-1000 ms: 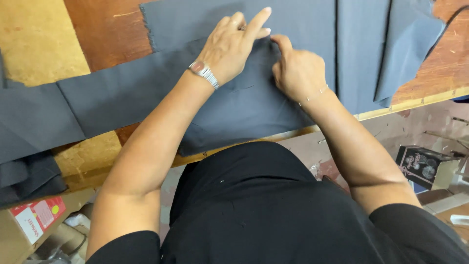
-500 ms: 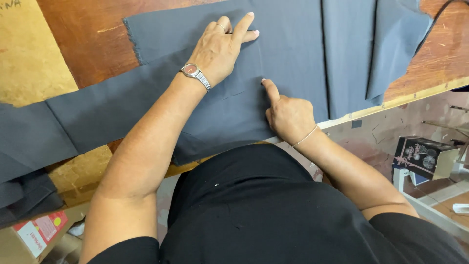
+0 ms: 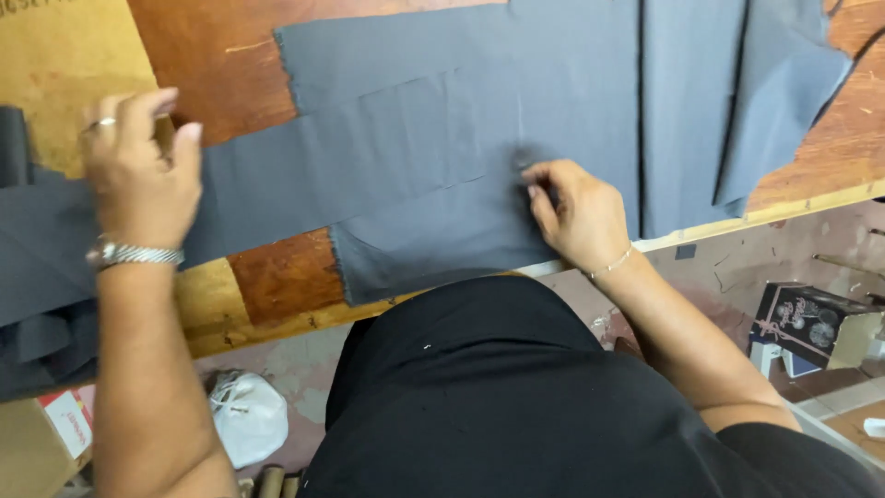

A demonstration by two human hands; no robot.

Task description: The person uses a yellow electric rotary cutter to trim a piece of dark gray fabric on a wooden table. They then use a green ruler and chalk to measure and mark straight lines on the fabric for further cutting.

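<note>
The right hand (image 3: 576, 217) lies on the large grey fabric panel (image 3: 479, 120), fingers curled in and fingertips pressed down near the panel's lower right part; whether it pinches a fold under the fingers I cannot tell; a thin bracelet sits at the wrist. The left hand (image 3: 138, 175) is far to the left, fingers loosely spread and bent, resting on the long grey fabric strip (image 3: 304, 180) where it crosses the wooden table (image 3: 207, 55); a ring shows on one finger and a metal watch (image 3: 134, 254) on the wrist; the hand looks to be flat on the cloth rather than gripping it, though the palm side is hidden.

The strip runs from the left edge of view rightward and overlaps the panel; the panel's frayed left edge stands well right of the left hand; its lower edge hangs just at the table's front rim, close to the person's black shirt (image 3: 553, 397). Right of the right hand, narrower grey pieces (image 3: 774, 92) lie side by side, one corner folded; bare wood shows beyond them at the far right and between the strip and the table's front edge. More dark cloth is heaped at the lower left (image 3: 37, 341); below the table, a white crumpled object (image 3: 244, 415) lies on the floor and a dark printed box (image 3: 811, 323) sits at right.
</note>
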